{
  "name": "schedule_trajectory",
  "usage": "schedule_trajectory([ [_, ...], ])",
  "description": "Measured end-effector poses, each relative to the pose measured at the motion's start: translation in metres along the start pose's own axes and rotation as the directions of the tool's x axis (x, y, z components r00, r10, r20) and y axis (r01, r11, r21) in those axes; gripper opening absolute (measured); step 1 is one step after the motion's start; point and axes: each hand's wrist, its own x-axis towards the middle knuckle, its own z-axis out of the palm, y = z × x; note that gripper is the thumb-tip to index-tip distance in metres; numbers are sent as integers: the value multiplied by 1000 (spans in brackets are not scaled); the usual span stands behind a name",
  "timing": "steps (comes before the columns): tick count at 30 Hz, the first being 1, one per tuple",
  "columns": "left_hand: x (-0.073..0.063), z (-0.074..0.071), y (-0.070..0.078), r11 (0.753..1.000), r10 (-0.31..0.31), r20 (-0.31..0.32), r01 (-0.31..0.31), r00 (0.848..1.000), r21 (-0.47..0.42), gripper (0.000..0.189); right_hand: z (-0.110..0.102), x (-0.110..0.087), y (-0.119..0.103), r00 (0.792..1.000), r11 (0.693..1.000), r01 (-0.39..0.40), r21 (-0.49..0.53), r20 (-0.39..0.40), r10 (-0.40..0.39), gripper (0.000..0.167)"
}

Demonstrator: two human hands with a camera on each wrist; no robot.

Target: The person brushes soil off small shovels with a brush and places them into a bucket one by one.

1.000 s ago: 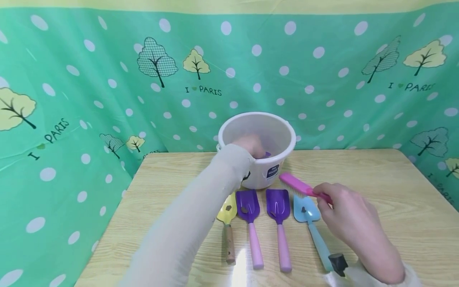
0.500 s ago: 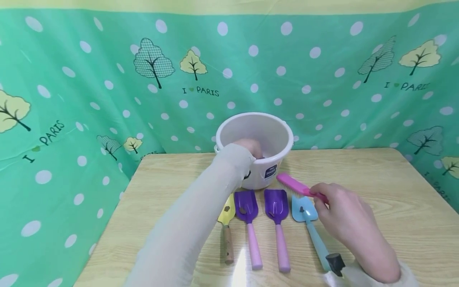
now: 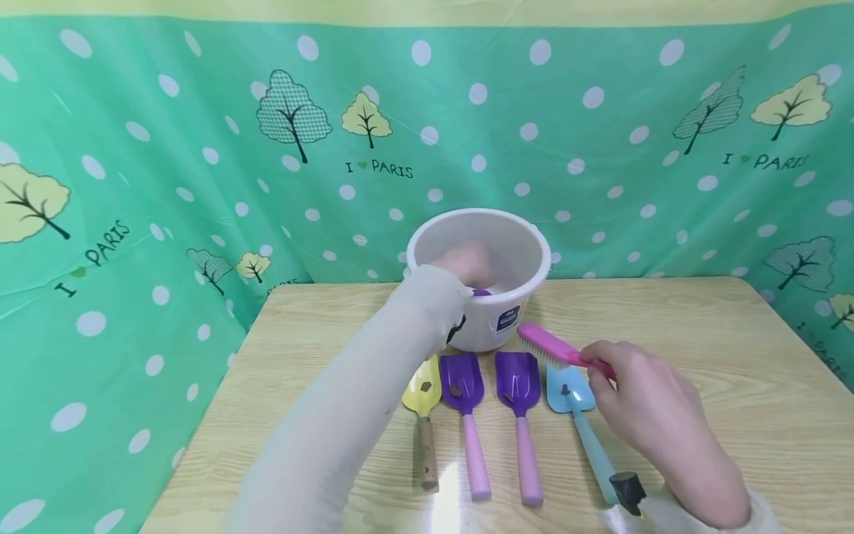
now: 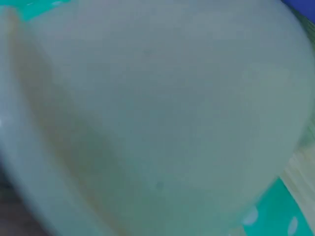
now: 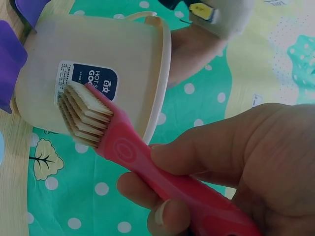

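Note:
My left hand [image 3: 472, 264] reaches over the rim into a white bucket [image 3: 467, 326], its fingers hidden inside. A bit of something purple [image 3: 482, 292] shows just below that hand; whether I hold it cannot be seen. The bucket's pale wall [image 4: 177, 113] fills most of the left wrist view, blurred. In my right hand [image 3: 650, 397] I grip a pink brush [image 3: 550, 344] by its handle, thumb on top and fingers curled beneath. Its pale bristles [image 5: 86, 113] appear in front of the bucket's label in the right wrist view, above the blue shovel in the head view.
Along the wooden table [image 3: 734, 356] in front of the bucket lie a yellow shovel [image 3: 423, 389], two purple shovels [image 3: 462, 378] with pink handles, and a blue shovel [image 3: 570, 389]. Dark bits sit on their blades. Behind hangs a green dotted curtain [image 3: 520, 163].
Inside the bucket my left hand has shifted slightly, and the purple bit appears at a different place by the rim. My right hand and the brush stay nearly still.

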Motion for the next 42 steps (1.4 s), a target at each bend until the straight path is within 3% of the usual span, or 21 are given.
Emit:
schedule_trajectory([
  [4,-2,-6,1,997,71,-48,-72,996,-10,9,-1,0,-1,1000,1000,-2,2,-1,2,21],
  [10,-17,-15,-2,981,186,-142,-191,972,-26,29,0,-1,-2,1000,1000,-16,1,2,16,20],
  [15,-40,-17,-11,963,260,-228,-268,938,-3,19,1,-2,-1,1000,1000,-20,2,-2,20,21],
  [19,-60,-14,-20,955,279,-292,-297,915,-18,11,1,-2,-2,1000,1000,-15,2,-14,15,20],
  [24,-83,-2,-33,937,317,-365,-348,875,-20,10,2,-2,-3,999,1000,-4,3,-32,4,19],
  [27,-95,6,-42,930,336,-379,-367,862,-10,12,3,-2,-3,999,1000,1,0,-40,-1,19],
  [31,-110,17,-55,931,337,-352,-364,873,-12,12,3,-3,-3,999,1000,11,-8,-52,-11,18],
  [37,-126,33,-72,957,263,-246,-285,933,-60,12,4,-3,-3,998,1000,18,-10,-65,-18,17],
  [42,-135,51,-84,971,223,-215,-236,951,-37,12,3,-2,-3,998,1000,8,-8,-58,-9,17],
])
